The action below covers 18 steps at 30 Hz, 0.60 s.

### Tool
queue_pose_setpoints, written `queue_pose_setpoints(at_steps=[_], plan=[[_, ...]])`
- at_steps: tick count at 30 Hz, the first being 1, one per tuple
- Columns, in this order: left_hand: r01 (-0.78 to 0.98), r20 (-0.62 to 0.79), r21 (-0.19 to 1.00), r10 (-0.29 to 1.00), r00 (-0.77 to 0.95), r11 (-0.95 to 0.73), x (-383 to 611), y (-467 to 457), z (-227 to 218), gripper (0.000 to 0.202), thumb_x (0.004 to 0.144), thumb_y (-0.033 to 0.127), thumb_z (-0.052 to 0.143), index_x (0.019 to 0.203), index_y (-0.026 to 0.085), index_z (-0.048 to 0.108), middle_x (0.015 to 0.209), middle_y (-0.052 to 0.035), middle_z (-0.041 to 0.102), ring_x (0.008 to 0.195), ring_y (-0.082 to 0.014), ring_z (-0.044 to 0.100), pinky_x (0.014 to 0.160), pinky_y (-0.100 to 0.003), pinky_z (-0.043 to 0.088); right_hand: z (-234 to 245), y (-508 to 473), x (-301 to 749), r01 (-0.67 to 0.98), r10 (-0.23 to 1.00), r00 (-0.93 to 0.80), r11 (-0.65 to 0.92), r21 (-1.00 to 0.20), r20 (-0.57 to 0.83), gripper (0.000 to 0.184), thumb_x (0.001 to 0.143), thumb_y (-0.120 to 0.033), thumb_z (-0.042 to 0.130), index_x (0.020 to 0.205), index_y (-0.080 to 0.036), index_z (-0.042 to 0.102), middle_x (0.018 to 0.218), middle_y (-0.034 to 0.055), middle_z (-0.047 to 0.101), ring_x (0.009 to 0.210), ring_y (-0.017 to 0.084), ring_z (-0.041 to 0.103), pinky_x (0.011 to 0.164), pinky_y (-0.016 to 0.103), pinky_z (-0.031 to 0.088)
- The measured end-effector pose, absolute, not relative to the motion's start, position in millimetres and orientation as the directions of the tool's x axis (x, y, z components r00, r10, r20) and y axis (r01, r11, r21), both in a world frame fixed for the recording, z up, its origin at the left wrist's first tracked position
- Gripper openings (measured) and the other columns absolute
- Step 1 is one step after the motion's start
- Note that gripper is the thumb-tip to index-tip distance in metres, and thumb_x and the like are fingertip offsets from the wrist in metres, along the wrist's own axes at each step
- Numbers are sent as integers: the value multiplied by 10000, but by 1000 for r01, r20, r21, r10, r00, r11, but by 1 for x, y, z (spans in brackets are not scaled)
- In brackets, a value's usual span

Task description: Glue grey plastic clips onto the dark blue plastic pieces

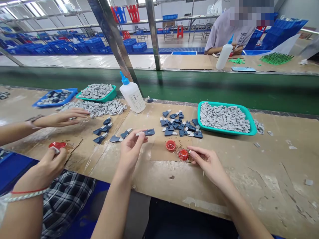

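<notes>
My left hand [133, 144] pinches a dark blue plastic part [149, 132] with a pale grey end, above the cardboard. A small pale grey piece [190, 151] is between the thumb and finger of my right hand [206, 162], right beside a red cap [183, 154] of clear liquid. Another round red cap [170, 145] sits to its left, both on a wet cardboard piece [159, 154]. Behind them lies a loose pile of dark blue parts with grey ends [178, 124]. A teal tray [227, 132] heaped with small grey pieces stands at the right.
A co-worker's hands [50, 162] work at the left near a red dish [57, 145]. A white bottle with blue nozzle [133, 96] stands behind my left hand. Farther left are a teal basket [112, 94] and a blue tray [74, 92]. Another person [226, 33] sits across the green belt [174, 84].
</notes>
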<state>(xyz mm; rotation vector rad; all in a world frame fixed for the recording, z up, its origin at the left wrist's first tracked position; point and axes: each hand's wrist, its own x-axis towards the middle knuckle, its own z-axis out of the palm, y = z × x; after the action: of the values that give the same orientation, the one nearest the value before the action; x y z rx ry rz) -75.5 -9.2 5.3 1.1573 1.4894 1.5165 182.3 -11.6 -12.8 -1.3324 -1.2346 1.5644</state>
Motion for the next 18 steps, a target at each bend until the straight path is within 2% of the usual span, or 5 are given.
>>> queue_pose_setpoints(at_steps=[3, 6, 9, 13, 18], plan=[[-236, 37, 965, 947, -320, -117, -61, -30, 6, 242, 835, 421, 651, 913, 196, 692, 908, -29, 668, 850, -139, 649, 822, -253, 526, -13, -11, 179, 23, 941, -108, -321, -947, -322, 392, 682, -475, 781, 880, -143, 715, 799, 97, 734, 723, 204, 666, 593, 280, 550], [-428, -61, 902, 962, -267, -62, -47, -43, 9, 244, 868, 434, 599, 921, 201, 649, 994, -34, 667, 939, -188, 673, 795, -286, 561, -14, -10, 177, 38, 940, -92, -325, -945, -327, 377, 640, -489, 803, 727, -141, 686, 715, 93, 720, 653, 183, 650, 568, 267, 540], [-492, -115, 871, 966, -232, -14, -37, -48, 13, 218, 902, 419, 551, 961, 215, 601, 1112, -58, 673, 986, -218, 686, 772, -278, 573, -15, -9, 174, 56, 936, -105, -332, -942, -336, 389, 639, -502, 796, 720, -136, 691, 711, 100, 725, 638, 174, 637, 552, 257, 525], [-526, -133, 851, 963, -236, -11, -31, -48, 14, 190, 886, 380, 593, 1013, 239, 602, 996, -29, 704, 874, -162, 711, 773, -229, 566, -17, -9, 171, 82, 931, -118, -338, -937, -346, 382, 643, -497, 794, 713, -134, 699, 675, 88, 714, 599, 154, 602, 527, 242, 497], [-449, -115, 894, 962, -249, -9, -25, -50, 8, 379, 826, 269, 695, 1190, 260, 592, 992, -12, 694, 853, -114, 688, 780, -182, 541, -16, -8, 175, 41, 928, -154, -338, -940, -340, 362, 656, -479, 798, 719, -138, 695, 692, 84, 712, 617, 151, 600, 523, 229, 477]])
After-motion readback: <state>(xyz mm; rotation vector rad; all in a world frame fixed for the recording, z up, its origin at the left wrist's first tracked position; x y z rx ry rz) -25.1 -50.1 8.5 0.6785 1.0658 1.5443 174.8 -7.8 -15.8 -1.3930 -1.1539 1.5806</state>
